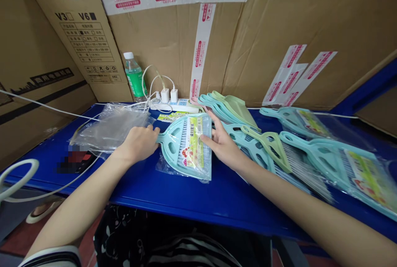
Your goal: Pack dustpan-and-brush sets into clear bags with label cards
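bagged dustpan set [172, 147] between grips: likely light, stiff, slippery | left grip [141, 144] clamped on handle [160, 138], right grip [221, 141] on wide edge [210, 164]: sound holds

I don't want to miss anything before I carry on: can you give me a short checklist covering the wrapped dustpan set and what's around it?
1. Left hand on the handle end of the dustpan set: ok, fingers closed there.
2. Right hand grip at the wide edge: cannot tell; the thumb lies over the front, but the other fingers are partly hidden.
3. Label card facing the camera: ok, over the bristles.
4. Clear wrapper sealed: cannot tell.
5. Bottle upright and capped: ok, beyond the clear bags.
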Demonstrator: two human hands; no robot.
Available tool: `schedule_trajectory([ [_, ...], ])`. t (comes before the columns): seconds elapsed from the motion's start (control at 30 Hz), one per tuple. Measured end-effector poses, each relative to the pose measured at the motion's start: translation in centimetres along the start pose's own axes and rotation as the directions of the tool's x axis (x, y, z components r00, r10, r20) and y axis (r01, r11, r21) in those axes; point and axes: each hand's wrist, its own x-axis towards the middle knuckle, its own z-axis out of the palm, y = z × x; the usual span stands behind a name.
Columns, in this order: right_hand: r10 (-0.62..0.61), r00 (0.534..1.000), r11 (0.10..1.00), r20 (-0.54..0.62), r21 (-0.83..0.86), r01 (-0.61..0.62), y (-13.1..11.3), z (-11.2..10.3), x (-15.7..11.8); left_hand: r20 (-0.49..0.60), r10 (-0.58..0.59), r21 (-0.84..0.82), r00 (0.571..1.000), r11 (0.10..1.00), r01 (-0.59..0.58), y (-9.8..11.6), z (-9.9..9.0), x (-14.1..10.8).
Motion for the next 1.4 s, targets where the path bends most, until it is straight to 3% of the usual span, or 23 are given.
schedule_trajectory([
  [1.4,-0.023,1.0,0.999,0.007,-0.043,0.023,0.05,-0.39,-0.06,0.018,0.017,0.011,1.0,1.0,-0.018,-0.04,-0.16,-0.18],
])
